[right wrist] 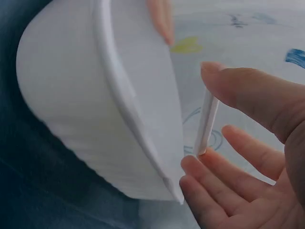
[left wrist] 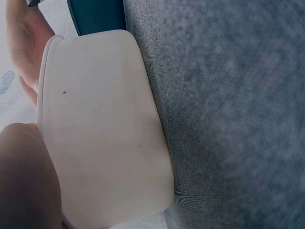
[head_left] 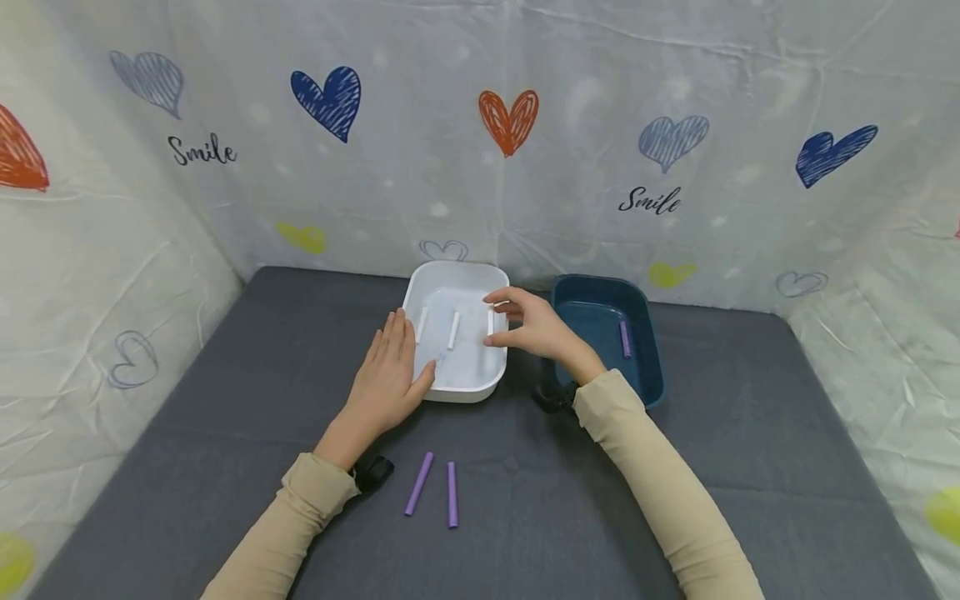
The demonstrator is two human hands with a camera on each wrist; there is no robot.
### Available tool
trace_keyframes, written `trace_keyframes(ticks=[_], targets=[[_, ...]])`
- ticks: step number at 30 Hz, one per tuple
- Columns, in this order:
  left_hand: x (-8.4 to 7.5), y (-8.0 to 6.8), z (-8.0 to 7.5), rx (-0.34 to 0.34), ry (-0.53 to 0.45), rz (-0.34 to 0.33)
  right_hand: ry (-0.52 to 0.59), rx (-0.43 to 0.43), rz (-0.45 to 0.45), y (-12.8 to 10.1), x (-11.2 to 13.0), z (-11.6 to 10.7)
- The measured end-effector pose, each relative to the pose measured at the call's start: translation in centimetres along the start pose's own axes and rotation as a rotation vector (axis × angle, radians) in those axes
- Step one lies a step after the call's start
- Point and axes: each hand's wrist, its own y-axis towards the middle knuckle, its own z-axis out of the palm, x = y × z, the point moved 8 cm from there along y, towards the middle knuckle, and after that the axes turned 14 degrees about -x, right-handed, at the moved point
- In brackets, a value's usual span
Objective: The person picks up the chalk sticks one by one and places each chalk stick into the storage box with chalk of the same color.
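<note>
The right hand [head_left: 534, 327] pinches a white stick [right wrist: 206, 121] by its ends between thumb and fingers, over the right edge of the white tray [head_left: 459, 387]. The left hand [head_left: 390, 375] rests flat, fingers straight, against the tray's left wall. Two purple sticks [head_left: 435, 492] lie on the gray tabletop [head_left: 225, 400] nearer the person; another lies in the blue tray [head_left: 651, 367].

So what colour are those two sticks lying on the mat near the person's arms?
Purple; the two sticks show best in the head view.

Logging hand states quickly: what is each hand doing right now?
Left hand: open, fingers straight against the white tray.
Right hand: pinching a white stick over the tray.
</note>
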Motion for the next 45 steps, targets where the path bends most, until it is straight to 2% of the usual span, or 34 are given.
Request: trace_keyframes(ticks=[9, 20, 30, 38, 45], targets=[[-0.2, 0.1, 0.1, 0.004, -0.002, 0.004, -0.294, 0.055, -0.018, 1.0, -0.2, 0.6], [-0.1, 0.0, 0.1, 0.019, 0.001, -0.008, -0.366, 0.153, 0.018, 3.2, -0.5, 1.8], [0.0, 0.0, -0.1, 0.011, 0.004, -0.003, -0.602, 0.23, 0.092, 4.6, -1.0, 3.3], [-0.1, 0.1, 0.0, 0.023, 0.001, -0.013, -0.67, 0.248, 0.226, 4.3, -3.1, 3.9], [-0.3, 0.2, 0.0, 0.018, 0.015, 0.0, -0.702, 0.202, 0.21, 4.2, -3.8, 4.2]])
